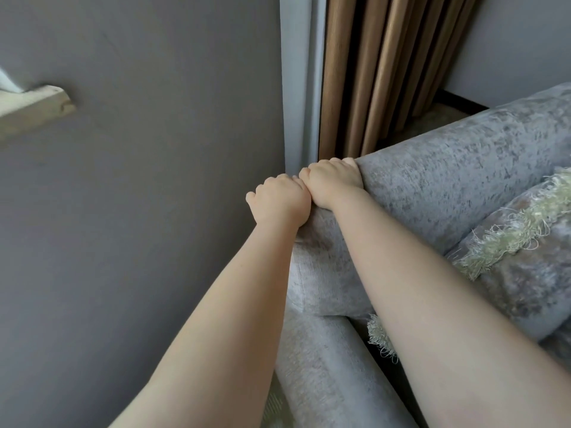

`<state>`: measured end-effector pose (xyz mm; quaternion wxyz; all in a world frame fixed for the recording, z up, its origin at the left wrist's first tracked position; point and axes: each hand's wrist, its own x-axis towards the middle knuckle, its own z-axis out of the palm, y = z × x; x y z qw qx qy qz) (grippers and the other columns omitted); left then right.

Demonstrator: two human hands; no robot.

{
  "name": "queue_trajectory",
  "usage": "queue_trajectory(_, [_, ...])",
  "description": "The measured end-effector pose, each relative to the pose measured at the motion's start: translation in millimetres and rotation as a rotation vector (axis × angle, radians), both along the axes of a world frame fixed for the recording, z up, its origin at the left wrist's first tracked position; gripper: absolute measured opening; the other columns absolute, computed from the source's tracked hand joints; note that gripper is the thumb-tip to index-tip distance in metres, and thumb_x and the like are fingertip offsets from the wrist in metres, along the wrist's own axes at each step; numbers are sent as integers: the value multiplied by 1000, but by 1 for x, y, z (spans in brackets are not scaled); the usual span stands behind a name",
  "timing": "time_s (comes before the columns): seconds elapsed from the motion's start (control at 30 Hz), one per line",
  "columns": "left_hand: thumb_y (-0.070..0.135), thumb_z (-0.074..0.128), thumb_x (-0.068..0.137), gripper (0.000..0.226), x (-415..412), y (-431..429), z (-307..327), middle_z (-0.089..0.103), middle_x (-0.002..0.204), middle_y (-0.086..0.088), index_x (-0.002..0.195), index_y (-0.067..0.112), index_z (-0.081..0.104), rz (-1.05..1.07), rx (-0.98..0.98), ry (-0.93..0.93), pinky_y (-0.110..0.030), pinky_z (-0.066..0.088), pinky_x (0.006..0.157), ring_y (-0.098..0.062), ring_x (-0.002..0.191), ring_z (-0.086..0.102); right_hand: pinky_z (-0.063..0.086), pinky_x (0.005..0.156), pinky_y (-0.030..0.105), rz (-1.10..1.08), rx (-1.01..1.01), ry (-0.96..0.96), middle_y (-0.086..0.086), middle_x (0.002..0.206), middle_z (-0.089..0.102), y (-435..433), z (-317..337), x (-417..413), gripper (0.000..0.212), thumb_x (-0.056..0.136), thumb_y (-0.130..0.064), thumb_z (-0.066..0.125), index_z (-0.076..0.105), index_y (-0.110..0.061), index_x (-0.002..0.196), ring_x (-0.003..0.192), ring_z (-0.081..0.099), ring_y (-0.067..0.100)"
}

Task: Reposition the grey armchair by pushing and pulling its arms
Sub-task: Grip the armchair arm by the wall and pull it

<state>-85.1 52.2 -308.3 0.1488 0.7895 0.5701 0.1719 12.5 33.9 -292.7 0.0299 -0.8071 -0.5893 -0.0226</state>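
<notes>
Shelf (pixel 34 108) on grey wall (pixel 139 196), upper left. Centre: left hand (pixel 278 201) and right hand (pixel 334 180) touching side by side, fingers curled, both gripping the armchair's (pixel 463 180) top corner. Curtain (pixel 386 72) behind. Armchair fills right of frame, fringed cushion (pixel 525 261) on it.

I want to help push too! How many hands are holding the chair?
2. The left hand grips the armchair at its corner by the wall; the right hand grips beside it, touching.
</notes>
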Motion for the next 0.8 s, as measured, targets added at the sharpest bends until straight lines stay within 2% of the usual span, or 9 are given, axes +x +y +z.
queue_trajectory(0.13, [32, 23, 97, 44, -5, 0, -1, 62, 106, -13, 97, 8, 59, -18, 3, -11, -41, 29, 86, -33, 99, 53, 29, 93, 36, -11, -8, -1, 2, 112, 60, 0, 0, -4, 45, 99, -36, 20, 61, -21, 110, 109, 48, 23])
queue_trajectory(0.27, [32, 26, 95, 37, -1, 10, -9, 62, 93, -8, 81, 12, 53, 14, 60, -34, -39, 28, 77, -29, 86, 52, 29, 87, 35, -74, 57, -16, 0, 97, 64, 12, -8, -1, 44, 97, -41, 27, 64, -20, 89, 99, 50, 20])
queue_trajectory(0.37, [32, 29, 93, 32, 5, 16, -14, 51, 77, -2, 73, 14, 47, 54, 95, -33, -37, 24, 71, -25, 73, 43, 27, 81, 34, -114, 116, 17, 0, 87, 65, 19, -13, 3, 42, 95, -39, 30, 63, -21, 76, 90, 49, 19])
queue_trajectory(0.43, [31, 29, 93, 32, 6, 18, -16, 44, 73, 1, 72, 15, 46, 62, 99, -30, -36, 23, 69, -24, 70, 41, 27, 80, 34, -115, 133, 5, 0, 87, 65, 20, -15, 4, 43, 95, -40, 30, 66, -21, 78, 88, 50, 19])
queue_trajectory(0.53, [31, 28, 93, 33, 6, 16, -14, 49, 75, 0, 71, 15, 47, 53, 90, -50, -35, 26, 69, -24, 70, 44, 27, 81, 34, -104, 132, -18, -1, 88, 65, 20, -17, 4, 48, 95, -38, 27, 69, -19, 80, 92, 52, 20])
queue_trajectory(0.67, [31, 27, 94, 33, 4, 13, -9, 58, 84, -4, 72, 14, 47, 46, 53, -65, -35, 28, 71, -25, 74, 47, 27, 82, 35, -113, 106, 25, -3, 81, 63, 19, -14, 4, 44, 93, -37, 26, 60, -21, 69, 91, 51, 19])
queue_trajectory(0.8, [31, 23, 94, 35, -3, 8, -2, 62, 93, -8, 77, 14, 48, 28, -5, -63, -39, 27, 78, -27, 83, 50, 27, 86, 37, -66, 33, 41, -1, 95, 64, 12, -7, 1, 42, 96, -37, 23, 58, -22, 79, 99, 48, 21])
